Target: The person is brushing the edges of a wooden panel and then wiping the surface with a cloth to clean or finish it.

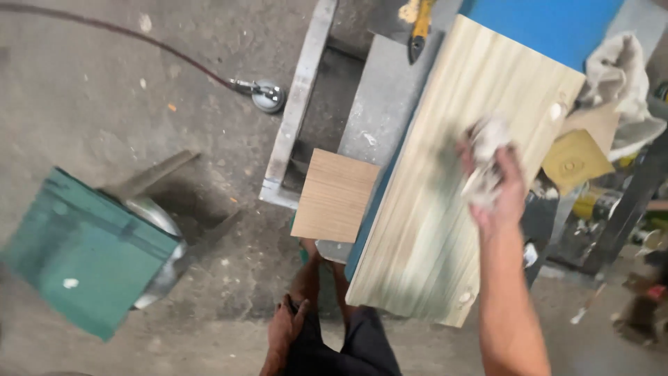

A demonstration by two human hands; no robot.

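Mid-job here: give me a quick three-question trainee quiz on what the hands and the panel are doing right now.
1. True or false: the right hand presses a crumpled rag on the pale wood-grain panel.
2. Where is the left hand? A) on the panel B) low by the person's thigh, holding nothing C) on the green box
3. Fill in: the small brown board lies to the ___ of the panel in the picture.

Key: 1 true; 2 B; 3 left.
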